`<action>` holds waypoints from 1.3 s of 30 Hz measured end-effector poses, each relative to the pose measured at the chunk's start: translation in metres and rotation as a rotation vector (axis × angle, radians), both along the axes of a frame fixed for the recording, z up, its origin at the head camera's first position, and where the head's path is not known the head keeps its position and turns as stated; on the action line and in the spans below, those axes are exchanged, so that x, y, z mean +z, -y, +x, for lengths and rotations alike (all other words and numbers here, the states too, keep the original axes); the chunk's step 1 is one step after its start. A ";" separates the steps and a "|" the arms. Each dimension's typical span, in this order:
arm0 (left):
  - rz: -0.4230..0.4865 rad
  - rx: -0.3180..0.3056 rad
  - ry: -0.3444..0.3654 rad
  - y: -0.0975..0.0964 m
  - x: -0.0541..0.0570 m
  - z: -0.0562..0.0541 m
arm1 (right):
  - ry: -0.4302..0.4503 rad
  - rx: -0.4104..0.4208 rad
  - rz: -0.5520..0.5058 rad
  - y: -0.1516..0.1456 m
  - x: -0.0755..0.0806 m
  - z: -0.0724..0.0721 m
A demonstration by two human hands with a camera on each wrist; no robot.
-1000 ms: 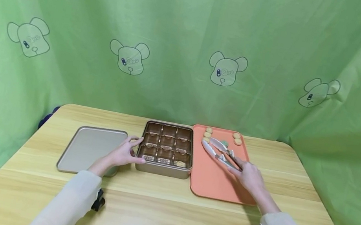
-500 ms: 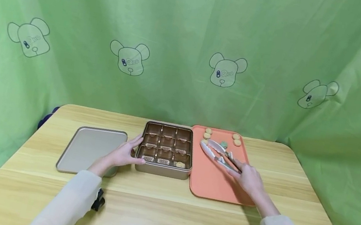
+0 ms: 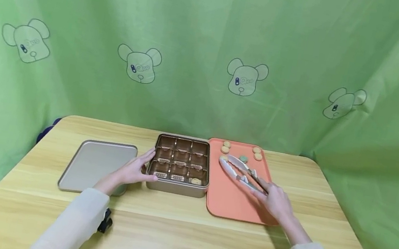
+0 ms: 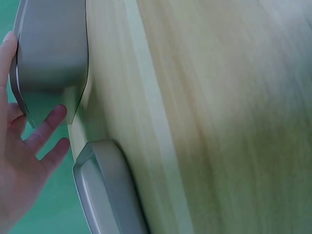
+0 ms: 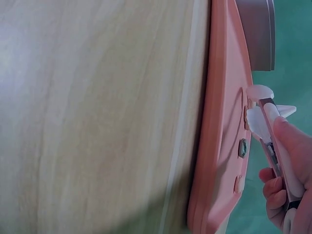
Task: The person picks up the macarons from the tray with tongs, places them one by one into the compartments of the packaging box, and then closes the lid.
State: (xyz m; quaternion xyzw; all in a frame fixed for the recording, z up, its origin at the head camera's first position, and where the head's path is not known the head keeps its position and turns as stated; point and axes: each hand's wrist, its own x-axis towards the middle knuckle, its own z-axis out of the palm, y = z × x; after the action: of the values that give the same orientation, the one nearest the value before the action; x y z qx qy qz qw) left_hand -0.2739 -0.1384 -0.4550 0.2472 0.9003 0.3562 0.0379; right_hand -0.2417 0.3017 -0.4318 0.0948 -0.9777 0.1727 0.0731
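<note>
My right hand (image 3: pixel 277 201) grips white-tipped tongs (image 3: pixel 241 177) over the coral tray (image 3: pixel 241 208). Their tips lie on either side of a beige cookie (image 3: pixel 224 158); whether they squeeze it I cannot tell. In the right wrist view the fingers (image 5: pixel 276 197) and thumb wrap the tongs' handle. A brown square tin (image 3: pixel 176 187) with a divided insert stands left of the tray. One cookie (image 3: pixel 196 181) sits in its front right compartment. My left hand (image 3: pixel 132 170) rests against the tin's left front corner, fingers spread along the side, thumb on the front rim.
Several beige cookies (image 3: pixel 224 150) and a green one (image 3: pixel 243 158) lie at the tray's far end. A grey-brown lid (image 3: pixel 95 164) lies left of the tin, partly under my left forearm. A green curtain (image 3: pixel 187 105) hangs behind the wooden table (image 3: pixel 181 236).
The tongs' tips have come around the nearest beige cookie, which has shifted slightly towards me, away from its row. My left hand stays at the tin. The head view has turned a little right.
</note>
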 end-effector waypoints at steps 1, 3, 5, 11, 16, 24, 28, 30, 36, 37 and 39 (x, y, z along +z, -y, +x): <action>-0.002 -0.003 -0.006 0.000 0.000 -0.001 | -0.006 0.000 -0.013 0.000 0.000 0.001; -0.006 -0.006 -0.010 0.001 0.000 -0.001 | -0.020 0.004 -0.048 -0.001 0.002 0.002; -0.010 -0.007 -0.004 0.001 0.001 -0.001 | -0.025 0.005 -0.082 -0.001 0.003 0.004; -0.016 -0.001 0.003 0.002 0.001 -0.001 | -0.043 0.004 -0.136 0.002 0.006 0.008; -0.012 0.002 0.000 0.002 0.000 -0.002 | -0.076 0.032 -0.144 0.010 0.012 0.015; -0.017 0.009 -0.009 0.001 0.001 -0.002 | -0.081 0.089 -0.178 0.026 0.019 0.023; -0.024 0.011 -0.006 0.000 0.002 -0.001 | -0.096 0.131 -0.167 0.032 0.022 0.026; -0.025 0.013 -0.001 0.000 0.002 -0.001 | -0.100 0.155 -0.164 0.036 0.023 0.028; -0.024 0.015 0.008 0.001 0.003 -0.001 | -0.129 0.231 -0.136 0.045 0.024 0.033; -0.023 0.016 0.008 0.000 0.003 -0.001 | -0.136 0.243 -0.127 0.047 0.024 0.034; -0.022 0.016 0.010 0.000 0.004 -0.001 | -0.137 0.261 -0.115 0.049 0.025 0.036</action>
State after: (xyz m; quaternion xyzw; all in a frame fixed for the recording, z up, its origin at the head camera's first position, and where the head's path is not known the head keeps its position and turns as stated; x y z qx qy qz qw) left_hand -0.2750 -0.1388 -0.4511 0.2377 0.9060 0.3478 0.0420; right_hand -0.2062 0.2525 -0.4071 0.2283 -0.9382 0.2295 0.1221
